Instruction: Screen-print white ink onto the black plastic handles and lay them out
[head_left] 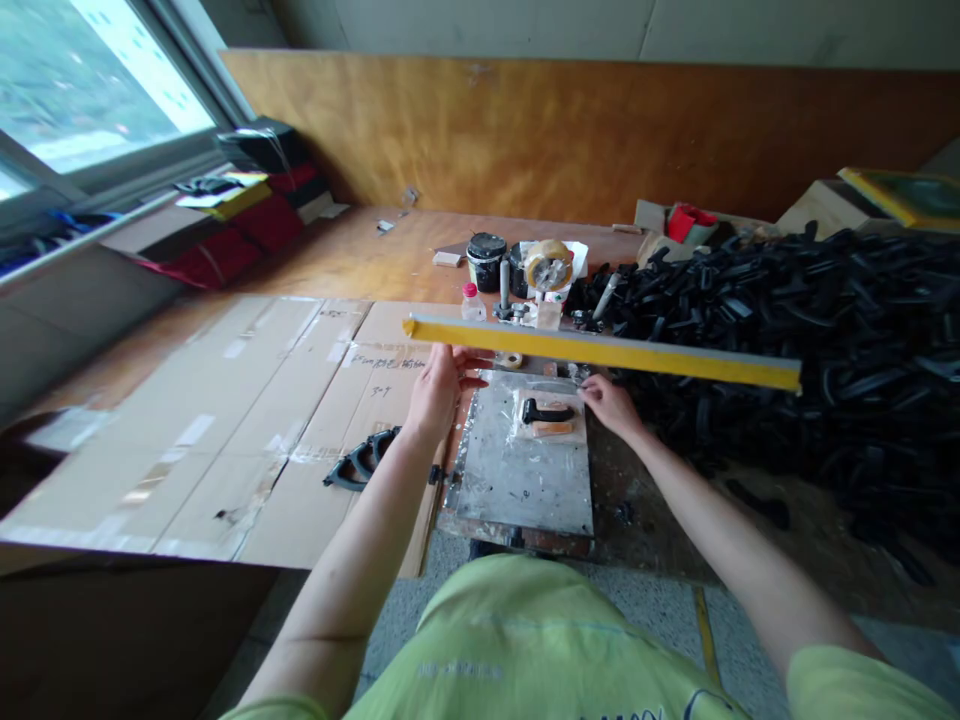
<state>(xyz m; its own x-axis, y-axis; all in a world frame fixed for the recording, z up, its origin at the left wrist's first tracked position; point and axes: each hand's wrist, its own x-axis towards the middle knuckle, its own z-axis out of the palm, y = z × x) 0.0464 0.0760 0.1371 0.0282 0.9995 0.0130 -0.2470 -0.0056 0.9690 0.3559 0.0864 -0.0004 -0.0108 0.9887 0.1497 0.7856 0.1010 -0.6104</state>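
Note:
A long yellow bar (600,350) with a silvery upper edge spans the view above a grey metal plate (525,490). My left hand (436,390) is just under the bar's left part, fingers apart and pointing right; whether it touches the bar is unclear. My right hand (609,402) is at the plate's upper right corner with its fingertips pinched together; anything between them is too small to make out. On the plate, a black curved handle-like part (547,412) lies in a tan holder (553,429). Black curved parts (361,460) lie left of my left forearm.
A big heap of black parts (750,290) covers the right side. Flattened cardboard (202,410) lies left. Behind the bar are metal clamps (505,285), a tape roll (549,265), tubs (487,262) and a red-capped bottle (472,303). A wooden board (525,135) stands along the back.

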